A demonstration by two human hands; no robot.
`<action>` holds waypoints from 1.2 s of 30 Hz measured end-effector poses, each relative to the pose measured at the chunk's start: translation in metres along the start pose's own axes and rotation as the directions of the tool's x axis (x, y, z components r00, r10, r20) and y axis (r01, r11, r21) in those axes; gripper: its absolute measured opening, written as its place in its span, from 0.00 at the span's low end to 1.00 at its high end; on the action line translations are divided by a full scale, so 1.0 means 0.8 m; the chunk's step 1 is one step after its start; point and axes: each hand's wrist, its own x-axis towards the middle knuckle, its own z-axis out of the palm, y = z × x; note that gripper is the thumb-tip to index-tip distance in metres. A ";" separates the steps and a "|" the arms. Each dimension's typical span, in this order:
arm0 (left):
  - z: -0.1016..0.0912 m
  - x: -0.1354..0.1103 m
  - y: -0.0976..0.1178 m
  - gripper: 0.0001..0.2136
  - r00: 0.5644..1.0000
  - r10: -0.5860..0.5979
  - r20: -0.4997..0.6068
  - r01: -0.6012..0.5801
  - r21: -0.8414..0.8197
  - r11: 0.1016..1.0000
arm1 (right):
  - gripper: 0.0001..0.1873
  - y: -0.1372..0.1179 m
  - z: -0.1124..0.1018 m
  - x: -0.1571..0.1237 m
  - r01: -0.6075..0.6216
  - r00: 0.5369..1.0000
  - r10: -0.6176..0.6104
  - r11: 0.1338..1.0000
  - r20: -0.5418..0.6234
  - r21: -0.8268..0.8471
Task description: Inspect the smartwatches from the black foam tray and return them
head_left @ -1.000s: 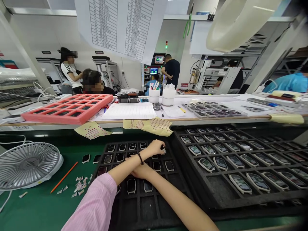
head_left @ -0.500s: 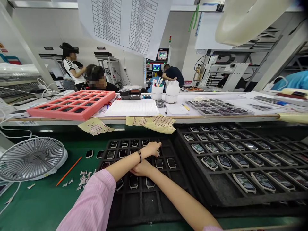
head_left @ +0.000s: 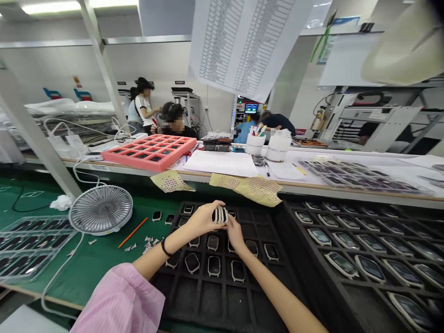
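My left hand is closed around a stack of several smartwatch cases, held on edge above the tray. My right hand meets the right side of the stack, its fingertips pressed to it and partly hidden. Below both hands lies a black foam tray with square compartments. Watch cases with dark faces sit in many of them, such as one watch case in front of my hands. The front row of compartments holds none.
A second black tray of watches stands at right. To the left are a grey fan, an orange stick, paper scraps and a clear tray. A pink foam tray rests on the shelf; people work beyond.
My view has turned left. My forearms no longer cross: the left hand has drawn back from the far compartments, the right has come out from under it, and the stack now shows between them.
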 end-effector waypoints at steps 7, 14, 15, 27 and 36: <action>0.000 -0.090 -0.016 0.27 0.979 -0.204 -0.015 0.204 0.121 0.971 | 0.22 -0.076 0.025 -0.003 -0.416 0.905 0.320 0.799 0.280 0.434; 0.019 -0.131 -0.001 0.31 0.959 -0.283 0.007 0.280 0.135 0.951 | 0.23 -0.104 0.071 -0.033 -0.452 0.888 0.368 0.808 0.275 0.378; 0.019 -0.136 0.002 0.32 0.957 -0.288 0.015 0.285 0.106 0.953 | 0.23 -0.106 0.074 -0.036 -0.489 0.871 0.407 0.763 0.274 0.422; -0.048 -0.212 -0.127 0.11 0.793 -0.607 -0.057 0.610 0.058 0.791 | 0.16 -0.131 0.007 -0.057 -0.663 0.545 0.583 -0.141 0.603 0.735; -0.030 -0.198 -0.167 0.05 0.760 -0.650 -0.004 0.645 0.129 0.754 | 0.17 -0.160 0.028 -0.065 -0.585 0.613 0.606 -0.083 0.508 0.806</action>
